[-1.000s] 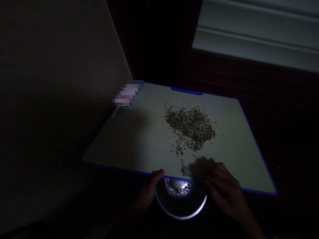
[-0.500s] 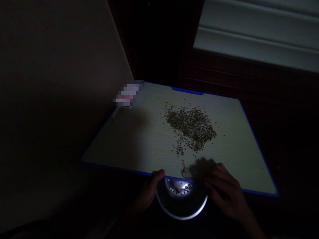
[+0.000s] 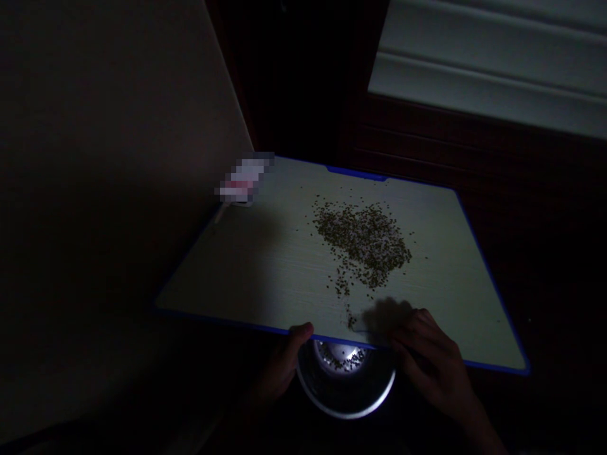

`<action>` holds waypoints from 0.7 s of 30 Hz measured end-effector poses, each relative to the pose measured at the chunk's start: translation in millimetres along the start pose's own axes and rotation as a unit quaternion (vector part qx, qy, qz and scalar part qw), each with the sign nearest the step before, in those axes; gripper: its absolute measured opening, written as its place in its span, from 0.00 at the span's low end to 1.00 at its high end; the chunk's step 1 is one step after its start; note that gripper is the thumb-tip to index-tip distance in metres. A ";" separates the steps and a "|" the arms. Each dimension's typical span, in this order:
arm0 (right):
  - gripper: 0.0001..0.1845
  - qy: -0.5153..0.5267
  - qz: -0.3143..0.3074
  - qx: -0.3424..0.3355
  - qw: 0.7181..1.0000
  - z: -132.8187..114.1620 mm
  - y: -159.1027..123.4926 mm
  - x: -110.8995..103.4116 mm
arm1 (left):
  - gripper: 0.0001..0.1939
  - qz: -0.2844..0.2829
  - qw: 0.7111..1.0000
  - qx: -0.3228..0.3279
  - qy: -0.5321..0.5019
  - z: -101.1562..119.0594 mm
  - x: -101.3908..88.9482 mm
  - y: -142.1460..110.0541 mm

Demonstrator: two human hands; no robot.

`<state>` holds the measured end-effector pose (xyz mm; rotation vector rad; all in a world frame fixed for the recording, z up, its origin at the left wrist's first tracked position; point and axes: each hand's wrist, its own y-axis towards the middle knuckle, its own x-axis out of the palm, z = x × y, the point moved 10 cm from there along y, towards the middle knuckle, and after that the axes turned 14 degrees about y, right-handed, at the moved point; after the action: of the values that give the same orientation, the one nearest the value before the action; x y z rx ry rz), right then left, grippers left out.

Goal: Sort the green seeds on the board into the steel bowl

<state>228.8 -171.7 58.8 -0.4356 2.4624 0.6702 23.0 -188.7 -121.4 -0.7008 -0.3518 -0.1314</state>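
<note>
head view: left hand (image 3: 287, 361) grips board (image 3: 450, 278), right hand (image 3: 431, 354) unclear in grip, pixelated label (image 3: 244, 180) unreadable.

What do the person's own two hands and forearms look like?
The ungloved left hand and ungloved right hand show no visible ring or watch. No sleeve shows on the bare right forearm. The left forearm is too dark to tell.

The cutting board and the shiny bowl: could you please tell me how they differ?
The cutting board is flat, pale and blue-edged; the shiny bowl is round and hollow. In view, the cutting board looks larger than the shiny bowl and partly hides it. Both hold small dark grains.
</note>
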 end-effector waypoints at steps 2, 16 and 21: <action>0.20 0.000 0.007 0.000 1.000 0.0 1.0 -1.7 | 0.14 0.000 1.000 -0.001 -0.004 -0.5 0.2 0.5; 0.20 0.009 -0.025 -0.002 1.000 -1.5 -1.2 2.1 | 0.16 0.004 1.000 -0.008 -0.013 2.0 2.1 -1.7; 0.18 0.010 -0.016 -0.006 1.000 -3.5 1.0 1.1 | 0.15 0.007 1.000 -0.001 -0.011 8.1 4.1 -2.0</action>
<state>226.0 -173.0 61.1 -0.4888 2.4667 0.6712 24.2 -185.0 -113.0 -0.7074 -0.3685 -0.1104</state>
